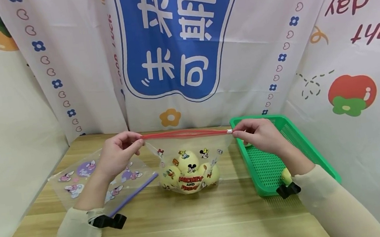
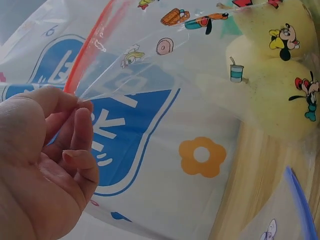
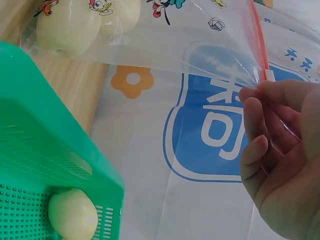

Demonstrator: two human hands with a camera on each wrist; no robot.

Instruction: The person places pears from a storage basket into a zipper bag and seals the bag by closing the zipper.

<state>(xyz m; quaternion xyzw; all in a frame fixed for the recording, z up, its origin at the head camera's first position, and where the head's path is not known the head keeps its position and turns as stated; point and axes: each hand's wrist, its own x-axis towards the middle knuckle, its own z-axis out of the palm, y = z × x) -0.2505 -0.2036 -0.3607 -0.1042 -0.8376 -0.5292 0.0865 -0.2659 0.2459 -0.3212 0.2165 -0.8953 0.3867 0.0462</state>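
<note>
Between my two hands hangs a clear zip bag (image 1: 225, 151) printed with cartoon figures, its red zip edge (image 1: 184, 134) stretched level. Several pale yellow-green round fruits (image 1: 188, 162) fill its lower part, low over the wooden table. My left hand (image 1: 119, 154) pinches the left end of the red edge between thumb and forefinger. At the right end, beside the white slider (image 1: 230, 131), my right hand (image 1: 260, 134) pinches the other corner. In the right wrist view the slider (image 3: 270, 75) sits just above my fingertips. The edge looks slightly parted in the middle.
A second clear bag (image 1: 78, 169) with a purple zip edge (image 1: 133, 194) lies flat at the left. To the right stands a green basket (image 1: 260, 188) holding a few of the same fruits, one (image 3: 73, 214) in its corner. A printed curtain (image 1: 253, 24) closes off the back.
</note>
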